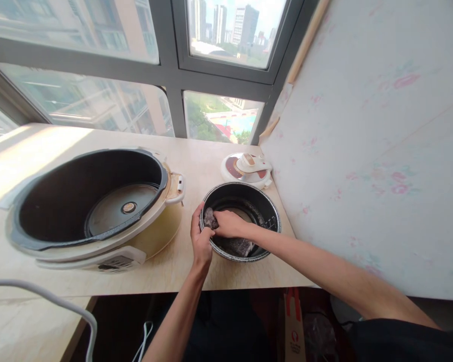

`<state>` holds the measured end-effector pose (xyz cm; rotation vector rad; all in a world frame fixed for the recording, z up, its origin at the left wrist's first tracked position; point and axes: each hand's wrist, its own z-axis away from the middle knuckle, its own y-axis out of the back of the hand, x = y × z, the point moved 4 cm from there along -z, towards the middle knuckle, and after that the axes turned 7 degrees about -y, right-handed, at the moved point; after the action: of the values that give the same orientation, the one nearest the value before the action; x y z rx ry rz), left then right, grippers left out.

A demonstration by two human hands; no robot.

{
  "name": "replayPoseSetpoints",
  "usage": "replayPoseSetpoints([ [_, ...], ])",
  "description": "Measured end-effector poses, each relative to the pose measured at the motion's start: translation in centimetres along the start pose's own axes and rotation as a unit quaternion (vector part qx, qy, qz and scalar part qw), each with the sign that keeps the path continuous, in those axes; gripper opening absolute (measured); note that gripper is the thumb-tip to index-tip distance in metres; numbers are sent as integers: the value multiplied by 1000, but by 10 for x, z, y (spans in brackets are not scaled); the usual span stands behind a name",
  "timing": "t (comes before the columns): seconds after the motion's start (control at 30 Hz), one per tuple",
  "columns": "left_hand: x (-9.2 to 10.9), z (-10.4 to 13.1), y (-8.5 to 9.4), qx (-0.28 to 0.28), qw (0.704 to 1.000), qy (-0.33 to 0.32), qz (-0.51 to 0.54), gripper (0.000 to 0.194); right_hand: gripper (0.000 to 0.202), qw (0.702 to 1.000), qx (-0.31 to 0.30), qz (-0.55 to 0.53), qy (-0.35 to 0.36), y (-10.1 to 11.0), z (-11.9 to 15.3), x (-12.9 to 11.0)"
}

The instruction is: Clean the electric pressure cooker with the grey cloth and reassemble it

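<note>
A black inner pot [270, 217] with a worn silvery rim stands on the wooden counter. My left hand [202, 242] grips its left rim, thumb on the rim and fingers around the outside. Inside the pot, my right hand [228, 224] is closed on a grey cloth [210, 219], pressed near the left inner wall. Part of the grey cloth also lies low in the pot beneath my right wrist. My right fingertips are partly hidden by the cloth.
A large cooker body [158, 229] sits open at the left. Behind the pot is a round lid [232, 168] with a handle. A patterned wall [362, 151] rises at the right, windows behind. A grey cable [56, 299] crosses the lower left; a paper bag [293, 332] stands below the counter.
</note>
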<state>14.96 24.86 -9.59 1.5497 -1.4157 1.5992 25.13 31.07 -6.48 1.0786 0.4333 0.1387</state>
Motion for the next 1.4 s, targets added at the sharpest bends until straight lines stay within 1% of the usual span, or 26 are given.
replayPoseSetpoints([
  [0.07,-2,0,-1,2,1000,-4,5,69,45,997,-46,-37,42,-4,2,4],
  [0.13,-4,0,-2,4,1000,-8,10,65,45,991,-100,-58,67,-6,5,10],
  [0.23,-3,0,-3,11,1000,-23,9,52,36,974,-183,-100,91,-6,9,18],
  [0.27,-3,0,-2,13,1000,-27,8,49,33,968,-200,-116,97,-4,10,20],
  [0.33,-3,0,-2,15,999,-29,7,47,30,960,-205,-155,107,1,10,22],
  [0.4,-3,0,-1,11,1000,-28,3,47,30,951,-187,-218,114,7,10,22],
  [0.47,-3,1,-1,8,999,-32,-10,49,32,933,-166,-297,120,13,9,21],
  [0.57,-3,2,0,17,999,-38,-25,55,42,896,-121,-411,116,16,6,21],
  [0.63,-5,2,-1,17,999,-35,-11,60,49,876,-66,-468,98,16,2,23],
  [0.67,-6,3,-1,12,999,-32,5,63,51,870,-28,-484,87,16,-1,24],
  [0.7,-7,3,-2,6,999,-27,21,65,51,871,15,-486,75,16,-3,25],
  [0.77,-10,4,-3,-4,999,-14,36,65,48,881,111,-459,38,18,-4,28],
  [0.8,-10,5,-3,-4,999,-9,31,64,46,884,155,-440,12,20,-4,29],
  [0.87,-9,5,-1,1,1000,-8,4,61,43,883,225,-410,-46,24,-1,32],
  [0.93,-5,5,1,3,1000,-18,-23,58,46,872,274,-394,-97,28,4,35],
  [1.0,-2,5,3,-1,999,-25,-45,58,53,858,318,-384,-122,33,9,37],
  [1.07,-2,4,3,-8,998,-22,-60,61,59,850,353,-372,-120,37,13,39],
  [1.1,-2,4,3,-12,998,-17,-60,63,60,850,364,-365,-108,39,14,38],
  [1.17,-4,5,3,-21,999,-1,-40,66,58,864,359,-348,-55,41,14,35],
  [1.2,-6,5,2,-25,999,6,-26,68,56,874,342,-344,-16,41,13,32],
  [1.27,-8,7,2,-40,999,11,-6,76,58,891,281,-348,77,37,12,23],
  [1.3,-9,7,3,-48,999,12,-5,80,60,894,244,-355,121,35,12,18],
  [1.33,-11,8,4,-54,998,16,-10,86,61,895,208,-362,158,32,13,15],
  [1.4,-15,9,6,-58,997,28,-29,96,62,892,154,-371,206,27,14,10],
])
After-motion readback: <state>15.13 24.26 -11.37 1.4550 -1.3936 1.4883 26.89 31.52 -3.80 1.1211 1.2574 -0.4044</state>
